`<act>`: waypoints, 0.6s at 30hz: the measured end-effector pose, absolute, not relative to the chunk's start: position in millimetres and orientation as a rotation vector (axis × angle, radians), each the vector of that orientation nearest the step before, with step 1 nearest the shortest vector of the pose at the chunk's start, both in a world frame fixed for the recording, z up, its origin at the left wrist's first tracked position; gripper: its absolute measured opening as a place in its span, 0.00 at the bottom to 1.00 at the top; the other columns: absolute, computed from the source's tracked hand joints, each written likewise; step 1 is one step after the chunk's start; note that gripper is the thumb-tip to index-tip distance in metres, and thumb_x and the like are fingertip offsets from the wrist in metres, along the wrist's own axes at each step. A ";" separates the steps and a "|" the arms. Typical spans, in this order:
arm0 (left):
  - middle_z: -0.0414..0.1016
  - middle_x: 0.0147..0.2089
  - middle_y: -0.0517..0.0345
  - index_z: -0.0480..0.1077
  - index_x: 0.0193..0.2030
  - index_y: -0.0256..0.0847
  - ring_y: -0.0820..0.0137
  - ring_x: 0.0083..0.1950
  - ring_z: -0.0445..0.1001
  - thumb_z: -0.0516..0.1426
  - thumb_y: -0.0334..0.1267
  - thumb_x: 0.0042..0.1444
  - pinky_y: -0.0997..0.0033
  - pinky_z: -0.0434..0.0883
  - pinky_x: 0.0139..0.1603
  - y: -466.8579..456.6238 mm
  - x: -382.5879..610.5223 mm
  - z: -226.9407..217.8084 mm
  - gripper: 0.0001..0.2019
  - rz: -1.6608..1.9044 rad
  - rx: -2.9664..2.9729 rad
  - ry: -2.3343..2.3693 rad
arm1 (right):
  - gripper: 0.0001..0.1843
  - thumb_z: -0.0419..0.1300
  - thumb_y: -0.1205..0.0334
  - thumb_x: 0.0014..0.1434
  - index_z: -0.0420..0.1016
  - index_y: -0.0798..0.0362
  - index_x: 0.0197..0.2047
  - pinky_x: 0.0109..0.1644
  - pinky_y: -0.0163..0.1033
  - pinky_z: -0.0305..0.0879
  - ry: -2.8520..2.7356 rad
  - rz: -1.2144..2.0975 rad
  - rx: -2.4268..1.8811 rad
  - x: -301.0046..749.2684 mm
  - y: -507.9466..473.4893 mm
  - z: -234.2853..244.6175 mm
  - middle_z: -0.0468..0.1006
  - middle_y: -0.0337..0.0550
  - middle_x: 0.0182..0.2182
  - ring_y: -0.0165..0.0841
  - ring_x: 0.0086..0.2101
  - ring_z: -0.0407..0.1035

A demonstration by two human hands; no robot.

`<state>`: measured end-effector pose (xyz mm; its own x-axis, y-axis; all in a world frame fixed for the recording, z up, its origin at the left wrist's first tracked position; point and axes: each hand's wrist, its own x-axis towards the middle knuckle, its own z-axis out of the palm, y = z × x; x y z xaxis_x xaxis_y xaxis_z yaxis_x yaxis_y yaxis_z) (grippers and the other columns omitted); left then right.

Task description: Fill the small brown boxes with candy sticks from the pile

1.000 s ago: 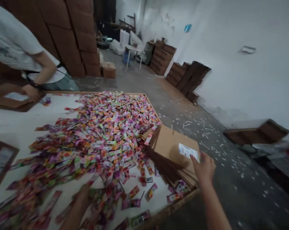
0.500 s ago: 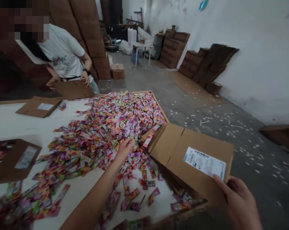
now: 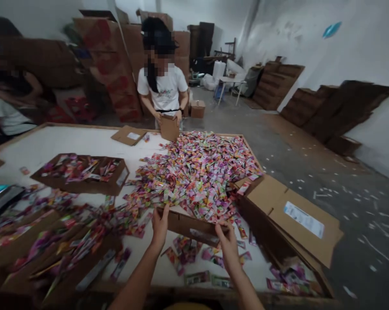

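A brown cardboard box (image 3: 186,224), with a white label on the side facing me, is held low over the table in front of me. My left hand (image 3: 160,224) grips its left end, thumb on top. At its right end my right hand (image 3: 226,237) pinches the edge near the label. It looks narrow from here; I cannot tell how far it is unfolded. Just beyond lies a big heap of small colourful wrapped sachets (image 3: 207,172), and loose ones lie beneath the box. To the right rests a stack of flattened cardboard boxes (image 3: 275,193), the top one labelled.
Sachet-filled boxes stand at left, one compartmented (image 3: 81,183), another nearer (image 3: 94,254). A flat labelled box (image 3: 125,135) lies farther back. Across the table a person (image 3: 164,94) holds a cardboard box (image 3: 169,128). Another person (image 3: 13,103) is at far left. A wooden rim (image 3: 251,148) edges the table.
My view has turned left. My right hand has left the stack at right, and my left hand has moved off the sachet heap; both now hold a box between them. The person opposite has turned their box upright.
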<state>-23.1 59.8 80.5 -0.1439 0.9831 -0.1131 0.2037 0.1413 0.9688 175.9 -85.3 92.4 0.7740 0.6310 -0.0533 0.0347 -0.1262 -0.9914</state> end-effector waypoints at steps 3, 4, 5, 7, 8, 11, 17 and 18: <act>0.70 0.55 0.46 0.65 0.54 0.40 0.59 0.60 0.67 0.54 0.58 0.55 0.57 0.60 0.65 46.1 -71.5 83.5 0.27 1.119 1.258 1.499 | 0.21 0.66 0.43 0.46 0.75 0.54 0.33 0.44 0.40 0.67 -0.497 0.555 -1.595 145.8 -53.0 97.8 0.77 0.42 0.31 0.35 0.35 0.70; 0.67 0.59 0.45 0.63 0.57 0.40 0.58 0.64 0.64 0.55 0.57 0.55 0.57 0.58 0.67 39.5 -84.4 87.4 0.29 1.098 1.302 1.447 | 0.22 0.67 0.44 0.46 0.76 0.54 0.34 0.45 0.41 0.67 -0.467 0.593 -1.575 136.7 -44.7 99.2 0.78 0.43 0.32 0.36 0.36 0.71; 0.65 0.63 0.45 0.61 0.60 0.40 0.58 0.67 0.60 0.56 0.56 0.55 0.56 0.55 0.69 32.0 -95.8 90.6 0.30 1.059 1.358 1.374 | 0.22 0.68 0.44 0.45 0.77 0.54 0.36 0.47 0.42 0.68 -0.447 0.644 -1.544 127.8 -37.8 99.9 0.80 0.44 0.35 0.37 0.38 0.72; 0.61 0.67 0.45 0.59 0.64 0.41 0.58 0.71 0.54 0.55 0.54 0.56 0.56 0.52 0.71 17.1 -115.7 91.0 0.32 0.949 1.475 1.206 | 0.25 0.68 0.44 0.44 0.79 0.53 0.40 0.50 0.43 0.68 -0.449 0.788 -1.505 110.9 -28.6 98.6 0.81 0.47 0.41 0.40 0.43 0.73; 0.60 0.68 0.46 0.58 0.65 0.42 0.58 0.72 0.52 0.54 0.53 0.58 0.57 0.51 0.71 10.8 -124.5 86.7 0.31 0.903 1.512 1.144 | 0.26 0.67 0.42 0.44 0.79 0.54 0.40 0.50 0.44 0.69 -0.452 0.875 -1.516 103.6 -26.5 96.2 0.81 0.49 0.41 0.41 0.44 0.73; 0.61 0.66 0.44 0.57 0.64 0.41 0.57 0.70 0.55 0.56 0.52 0.56 0.53 0.53 0.70 0.6 -148.0 56.1 0.31 0.923 1.451 1.209 | 0.30 0.56 0.35 0.51 0.78 0.55 0.36 0.41 0.44 0.72 -0.539 1.121 -1.706 88.4 -28.5 81.3 0.81 0.52 0.36 0.42 0.38 0.76; 0.73 0.52 0.49 0.67 0.49 0.41 0.58 0.58 0.70 0.61 0.47 0.48 0.53 0.65 0.62 -3.4 -168.7 -5.4 0.23 1.079 1.416 1.273 | 0.32 0.74 0.60 0.29 0.75 0.53 0.43 0.45 0.47 0.71 -0.943 1.164 -2.034 73.5 -40.8 53.1 0.81 0.46 0.38 0.44 0.40 0.74; 0.74 0.48 0.50 0.69 0.47 0.41 0.59 0.55 0.72 0.60 0.47 0.50 0.55 0.67 0.59 -4.5 -168.7 -7.5 0.19 1.088 1.399 1.256 | 0.37 0.74 0.63 0.28 0.74 0.51 0.47 0.50 0.49 0.69 -0.995 1.113 -2.022 71.5 -41.9 56.0 0.80 0.46 0.42 0.45 0.45 0.73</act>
<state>-168.7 -4.5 -7.5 0.0839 0.9961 0.0283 0.1706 -0.0423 0.9844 71.5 -41.9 56.0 0.3614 0.8365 -0.4118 0.3158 -0.5254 -0.7901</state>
